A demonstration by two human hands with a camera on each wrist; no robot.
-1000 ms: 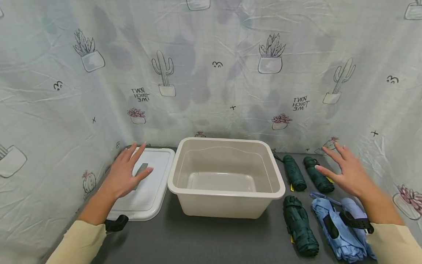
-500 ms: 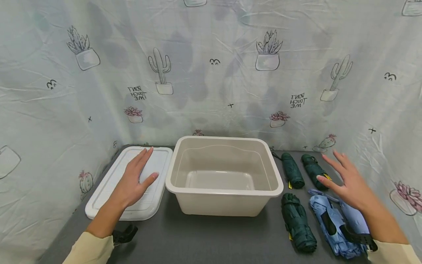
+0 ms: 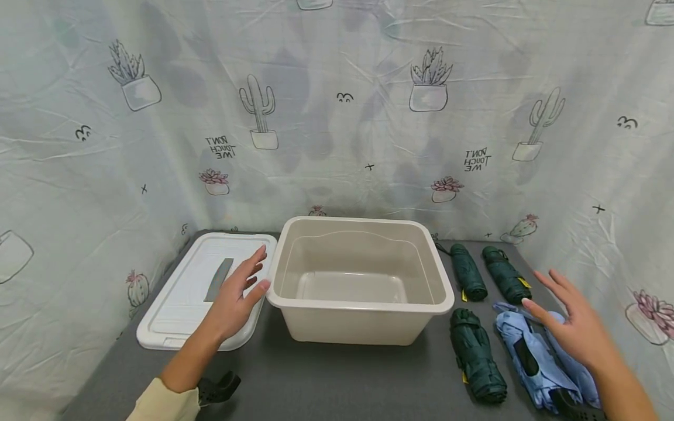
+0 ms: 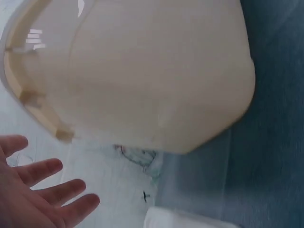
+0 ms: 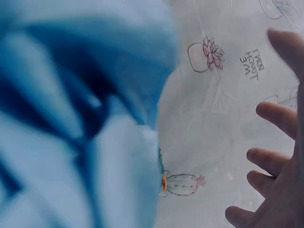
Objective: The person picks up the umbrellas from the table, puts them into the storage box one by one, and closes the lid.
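Curtained-off nook: cactus-print cloth walling grey tabletop; wider room hidden.

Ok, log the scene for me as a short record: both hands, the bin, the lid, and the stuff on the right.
left hand: open, holding nothing, near the left rim of the beige bin; thumb contact unclear
right hand: open, holding nothing, near the blue bundle
bin: upright, uncovered, on the grey table
white lid: flat, left of the bin
right side: three dark-green rolls plus the blue bundle
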